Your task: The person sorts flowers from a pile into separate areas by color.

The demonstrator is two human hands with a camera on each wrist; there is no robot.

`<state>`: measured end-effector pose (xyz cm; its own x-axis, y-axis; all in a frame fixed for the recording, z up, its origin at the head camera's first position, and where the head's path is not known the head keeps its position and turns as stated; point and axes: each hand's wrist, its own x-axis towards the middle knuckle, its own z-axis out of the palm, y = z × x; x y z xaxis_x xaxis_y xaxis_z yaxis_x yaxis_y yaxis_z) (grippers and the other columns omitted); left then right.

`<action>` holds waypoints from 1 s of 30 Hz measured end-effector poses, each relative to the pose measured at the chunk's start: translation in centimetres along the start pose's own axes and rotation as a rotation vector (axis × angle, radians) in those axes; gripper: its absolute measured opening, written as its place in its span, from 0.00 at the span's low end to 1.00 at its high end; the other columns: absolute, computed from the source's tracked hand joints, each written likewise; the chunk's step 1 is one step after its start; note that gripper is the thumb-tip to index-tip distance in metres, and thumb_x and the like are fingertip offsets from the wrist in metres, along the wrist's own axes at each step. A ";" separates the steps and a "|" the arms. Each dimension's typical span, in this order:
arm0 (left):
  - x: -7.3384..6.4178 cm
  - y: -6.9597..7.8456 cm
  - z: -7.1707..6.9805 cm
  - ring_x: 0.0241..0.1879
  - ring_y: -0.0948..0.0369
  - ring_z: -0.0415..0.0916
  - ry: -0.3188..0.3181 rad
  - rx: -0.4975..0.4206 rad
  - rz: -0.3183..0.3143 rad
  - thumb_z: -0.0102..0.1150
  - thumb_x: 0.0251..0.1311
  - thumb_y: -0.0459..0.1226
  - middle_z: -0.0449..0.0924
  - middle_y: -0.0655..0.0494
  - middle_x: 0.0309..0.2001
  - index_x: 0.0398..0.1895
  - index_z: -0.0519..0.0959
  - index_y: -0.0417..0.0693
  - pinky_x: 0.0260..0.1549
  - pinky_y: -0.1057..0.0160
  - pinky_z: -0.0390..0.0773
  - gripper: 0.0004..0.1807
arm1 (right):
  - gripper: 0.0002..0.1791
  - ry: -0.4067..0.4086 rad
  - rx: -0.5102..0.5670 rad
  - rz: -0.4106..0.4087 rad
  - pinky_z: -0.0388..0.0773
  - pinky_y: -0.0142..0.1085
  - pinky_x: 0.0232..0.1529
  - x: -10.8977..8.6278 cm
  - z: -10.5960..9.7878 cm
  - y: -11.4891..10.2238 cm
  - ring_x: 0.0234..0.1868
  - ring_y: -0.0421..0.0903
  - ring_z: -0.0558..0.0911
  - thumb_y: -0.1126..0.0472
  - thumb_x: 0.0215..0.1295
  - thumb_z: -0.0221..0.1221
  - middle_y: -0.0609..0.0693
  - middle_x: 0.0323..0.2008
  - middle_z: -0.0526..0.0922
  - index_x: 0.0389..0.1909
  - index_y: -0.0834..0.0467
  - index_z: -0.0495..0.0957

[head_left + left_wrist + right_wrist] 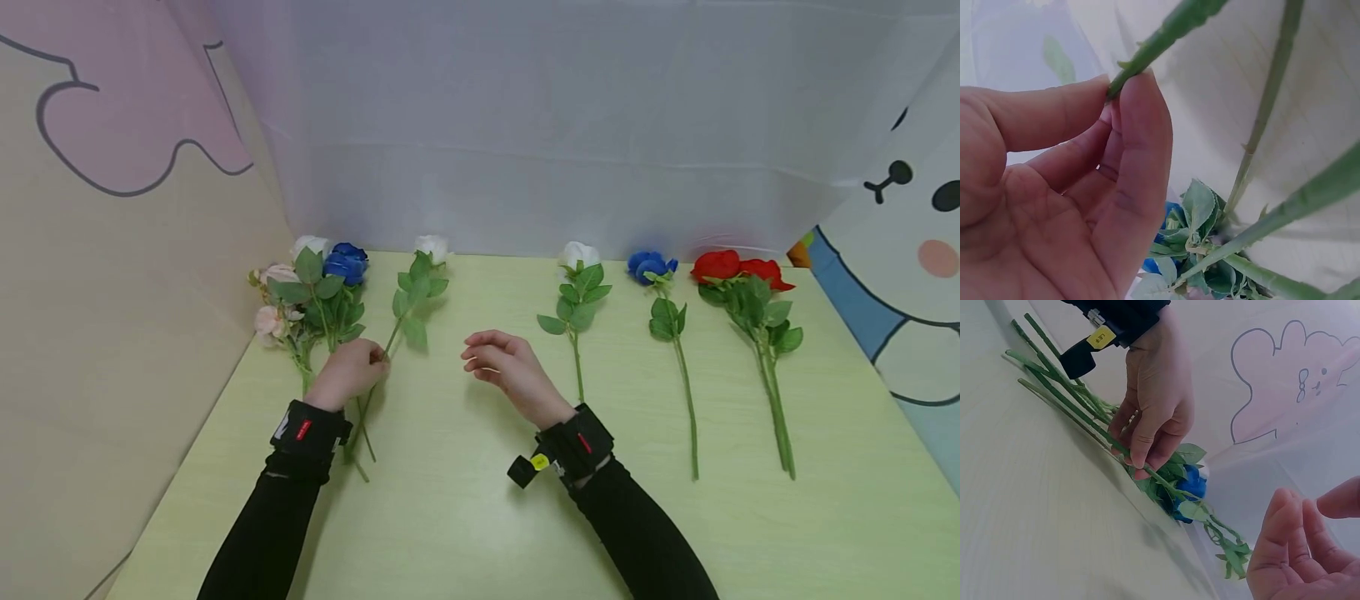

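Observation:
My left hand (347, 372) pinches the green stem of a white rose (432, 247) between thumb and fingertips, the bloom pointing away at an angle. Up close in the left wrist view, the thorny stem (1169, 39) passes between thumb and forefinger. Beside and beneath that hand lies a cluster of flowers: a blue rose (346, 264), another white rose (310, 245) and pale pink blooms (268, 322). My right hand (517, 377) hovers over the middle of the table, fingers loosely bent and holding nothing, as the right wrist view also shows.
Right of my right hand, a single white rose (581, 255) lies on the pale wooden table (465, 517). Farther right are a blue rose (651, 266) and a pair of red roses (716, 265). A white cloth (525, 125) hangs along the back edge.

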<state>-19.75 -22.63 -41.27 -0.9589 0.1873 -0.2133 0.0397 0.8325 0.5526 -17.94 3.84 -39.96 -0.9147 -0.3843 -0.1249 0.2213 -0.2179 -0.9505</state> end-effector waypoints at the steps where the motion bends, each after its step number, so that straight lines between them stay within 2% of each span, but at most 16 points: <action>1: 0.0 0.0 0.0 0.29 0.53 0.69 0.001 -0.011 0.012 0.52 0.66 0.35 0.77 0.45 0.34 0.42 0.80 0.36 0.30 0.56 0.67 0.11 | 0.12 0.000 0.000 0.001 0.77 0.30 0.42 0.0 0.0 0.0 0.38 0.45 0.78 0.66 0.68 0.52 0.55 0.39 0.77 0.49 0.67 0.71; 5: 0.1 0.0 0.0 0.36 0.51 0.73 0.001 -0.056 0.051 0.51 0.66 0.34 0.78 0.41 0.41 0.46 0.78 0.35 0.34 0.55 0.71 0.12 | 0.11 0.003 0.001 0.003 0.77 0.31 0.42 0.0 -0.1 0.0 0.38 0.45 0.78 0.66 0.68 0.52 0.55 0.39 0.77 0.48 0.67 0.71; 8: 0.1 0.2 0.0 0.40 0.51 0.74 -0.008 -0.118 0.055 0.50 0.67 0.34 0.78 0.41 0.45 0.50 0.77 0.35 0.35 0.56 0.73 0.14 | 0.11 0.005 0.001 0.002 0.77 0.30 0.41 0.0 -0.2 0.0 0.38 0.46 0.78 0.66 0.68 0.51 0.55 0.39 0.77 0.48 0.67 0.71; 11: 0.2 0.4 0.0 0.41 0.52 0.76 -0.015 -0.189 0.052 0.49 0.69 0.35 0.78 0.41 0.46 0.52 0.76 0.35 0.35 0.56 0.75 0.15 | 0.11 0.006 -0.001 0.002 0.77 0.30 0.41 0.0 -0.2 0.0 0.38 0.46 0.78 0.66 0.68 0.51 0.55 0.39 0.77 0.48 0.67 0.71; 16: 0.4 0.8 0.1 0.42 0.50 0.78 -0.011 -0.312 0.088 0.48 0.70 0.36 0.77 0.38 0.49 0.54 0.74 0.35 0.40 0.54 0.79 0.16 | 0.11 0.009 -0.011 0.003 0.77 0.31 0.42 -0.2 -0.3 -0.2 0.38 0.46 0.78 0.66 0.69 0.52 0.55 0.40 0.77 0.49 0.67 0.71; 19: 0.5 1.4 0.2 0.43 0.49 0.78 0.008 -0.379 0.109 0.49 0.70 0.37 0.76 0.37 0.50 0.54 0.73 0.35 0.42 0.53 0.79 0.16 | 0.13 0.012 -0.019 0.005 0.77 0.31 0.42 -0.3 -0.5 -0.2 0.38 0.46 0.78 0.66 0.69 0.51 0.55 0.40 0.77 0.50 0.68 0.71; 24: 0.8 2.4 0.7 0.44 0.47 0.78 0.041 -0.490 0.131 0.49 0.69 0.36 0.75 0.37 0.52 0.54 0.73 0.33 0.41 0.57 0.80 0.16 | 0.15 0.015 -0.050 0.008 0.77 0.30 0.42 -0.6 -1.0 -0.2 0.38 0.46 0.78 0.66 0.69 0.51 0.56 0.40 0.76 0.52 0.71 0.69; 30: 1.7 3.9 1.6 0.46 0.45 0.76 0.017 -0.613 0.126 0.49 0.70 0.36 0.74 0.35 0.53 0.56 0.72 0.32 0.42 0.60 0.80 0.18 | 0.14 0.026 -0.097 0.023 0.77 0.39 0.49 -1.2 -2.3 -0.1 0.39 0.47 0.78 0.65 0.69 0.51 0.58 0.42 0.76 0.51 0.70 0.71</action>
<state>-20.78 -18.19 -40.75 -0.9620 0.2516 -0.1061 -0.0109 0.3531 0.9355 -17.65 6.39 -40.32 -0.9187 -0.3642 -0.1527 0.2095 -0.1215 -0.9702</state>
